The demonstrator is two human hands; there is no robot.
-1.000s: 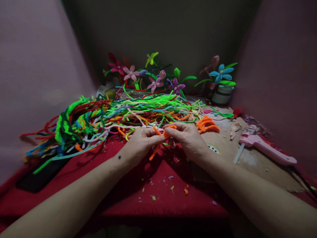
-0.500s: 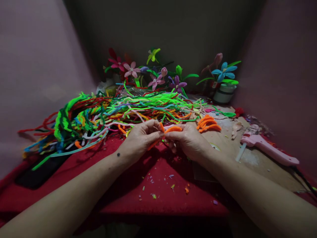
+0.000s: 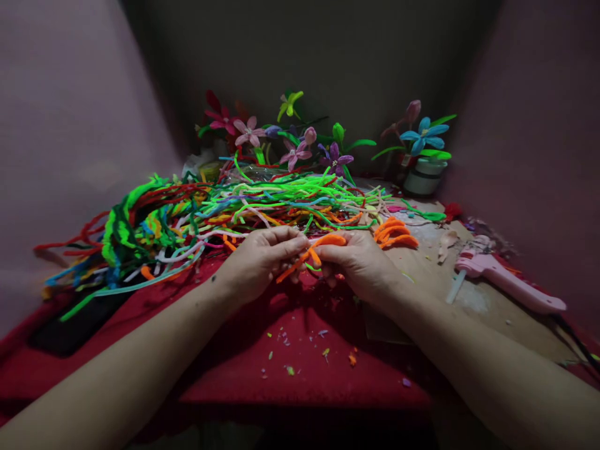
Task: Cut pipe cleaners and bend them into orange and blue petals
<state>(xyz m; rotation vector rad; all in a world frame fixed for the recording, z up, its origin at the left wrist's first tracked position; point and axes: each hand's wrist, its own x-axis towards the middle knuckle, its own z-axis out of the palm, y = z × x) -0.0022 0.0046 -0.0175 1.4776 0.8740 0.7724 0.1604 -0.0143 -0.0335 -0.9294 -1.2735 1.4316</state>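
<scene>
Both my hands meet over the red cloth [image 3: 304,369] and pinch one orange pipe cleaner [image 3: 313,250]. My left hand [image 3: 262,259] is closed on its left part, whose loose end trails down and left. My right hand [image 3: 359,262] is closed on its right part, which is bent into a loop above the fingers. Just behind my hands lies a big heap of pipe cleaners in many colours [image 3: 225,209]. A small pile of bent orange pieces [image 3: 392,232] lies right of the heap.
A pink glue gun [image 3: 504,281] lies on a brown board [image 3: 469,306] at the right. Finished pipe-cleaner flowers [image 3: 290,140] stand at the back, and a blue flower in a white pot [image 3: 424,169] at the back right. Small scraps dot the cloth. Walls close in on both sides.
The orange pipe cleaner has been bent further: its loop now lies over my right fingers and its loose end points down-left. Both hands stayed in place, fingers shifting slightly.
</scene>
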